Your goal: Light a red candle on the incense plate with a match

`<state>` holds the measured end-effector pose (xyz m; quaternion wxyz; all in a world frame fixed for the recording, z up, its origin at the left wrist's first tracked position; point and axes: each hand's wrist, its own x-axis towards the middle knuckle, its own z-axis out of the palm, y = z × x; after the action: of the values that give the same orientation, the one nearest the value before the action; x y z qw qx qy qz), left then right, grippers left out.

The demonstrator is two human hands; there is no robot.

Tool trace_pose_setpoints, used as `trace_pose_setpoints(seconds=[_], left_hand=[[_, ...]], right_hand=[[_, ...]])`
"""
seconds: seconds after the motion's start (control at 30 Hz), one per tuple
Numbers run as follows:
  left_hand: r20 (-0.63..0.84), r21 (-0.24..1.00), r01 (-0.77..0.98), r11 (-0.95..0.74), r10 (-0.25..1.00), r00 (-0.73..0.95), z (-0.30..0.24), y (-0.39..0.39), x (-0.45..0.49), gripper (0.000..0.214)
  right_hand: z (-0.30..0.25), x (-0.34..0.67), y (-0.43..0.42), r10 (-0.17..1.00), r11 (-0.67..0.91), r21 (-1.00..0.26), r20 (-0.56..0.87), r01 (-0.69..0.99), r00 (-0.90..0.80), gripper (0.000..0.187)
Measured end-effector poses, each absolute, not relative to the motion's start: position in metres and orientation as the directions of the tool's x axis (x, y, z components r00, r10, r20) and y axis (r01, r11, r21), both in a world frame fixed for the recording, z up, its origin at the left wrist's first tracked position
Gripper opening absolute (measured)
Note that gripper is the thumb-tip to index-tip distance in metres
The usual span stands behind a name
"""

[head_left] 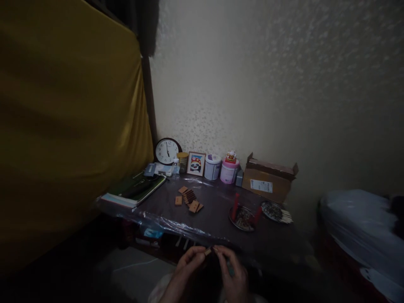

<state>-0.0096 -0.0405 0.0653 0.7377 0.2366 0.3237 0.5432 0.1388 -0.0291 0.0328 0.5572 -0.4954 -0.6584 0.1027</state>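
My left hand [186, 269] is low in the view, in front of the table's near edge. Its thumb and fingers pinch a small tan, box-like piece [208, 251] with a dark end. Close beside it, my right hand [232, 269] has its fingertips closed at the dark end; what lies between them is too small and dim to name. Both hands almost meet. Beyond them on the table lies a loose group of small flat tan boxes [194, 206], some standing on edge with dark sides showing.
On the dark, plastic-covered table [164, 216], a metal plate [244, 225] holds red candles [235, 206]; another plate [272, 211] bears pale sticks. Behind stand a clock [167, 150], a panda picture [196, 164], tubs [212, 167] and a cardboard box [267, 179]. Books [134, 191] lie left, by a yellow curtain [72, 118].
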Motion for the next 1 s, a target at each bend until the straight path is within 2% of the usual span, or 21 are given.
trace_pose_setpoints(seconds=[0.1, 0.2, 0.37, 0.53, 0.67, 0.8, 0.87, 0.93, 1.0], left_hand=[[-0.202, 0.675, -0.678, 0.291, 0.957, 0.210, 0.057, -0.040, -0.010, 0.020], [-0.167, 0.683, -0.682, 0.261, 0.965, 0.203, 0.051, -0.037, -0.010, 0.020], [-0.122, 0.665, -0.705, 0.247, 0.967, 0.224, 0.054, -0.033, -0.008, 0.017], [-0.112, 0.671, -0.706, 0.228, 0.972, 0.207, 0.059, -0.031, -0.004, 0.019], [-0.100, 0.678, -0.700, 0.225, 0.971, 0.215, 0.058, -0.030, -0.004, 0.021], [-0.119, 0.672, -0.708, 0.218, 0.975, 0.187, 0.061, -0.028, -0.003, 0.020], [-0.119, 0.676, -0.707, 0.207, 0.978, 0.173, 0.065, -0.028, -0.003, 0.019], [-0.112, 0.686, -0.702, 0.192, 0.981, 0.158, 0.068, -0.028, -0.002, 0.021], [-0.100, 0.689, -0.702, 0.180, 0.983, 0.154, 0.068, -0.028, -0.003, 0.024]], right_hand=[[0.037, 0.137, -0.032, 0.802, 0.438, -0.734, 0.580, 0.519, 0.142, 0.019], [0.044, 0.135, -0.034, 0.795, 0.453, -0.742, 0.587, 0.494, 0.153, 0.018], [0.053, 0.133, -0.036, 0.714, 0.530, -0.674, 0.682, 0.515, 0.157, 0.014], [0.051, 0.135, -0.030, 0.654, 0.591, -0.558, 0.754, 0.583, 0.059, 0.016], [0.062, 0.139, -0.029, 0.624, 0.575, -0.539, 0.775, 0.615, 0.096, 0.015], [0.072, 0.140, -0.033, 0.563, 0.628, -0.502, 0.821, 0.595, 0.098, 0.017], [0.064, 0.142, -0.028, 0.580, 0.632, -0.478, 0.813, 0.610, 0.037, 0.017], [0.050, 0.148, -0.017, 0.655, 0.581, -0.466, 0.754, 0.667, -0.044, 0.019], [0.036, 0.157, -0.005, 0.670, 0.509, -0.498, 0.741, 0.702, 0.039, 0.025]])
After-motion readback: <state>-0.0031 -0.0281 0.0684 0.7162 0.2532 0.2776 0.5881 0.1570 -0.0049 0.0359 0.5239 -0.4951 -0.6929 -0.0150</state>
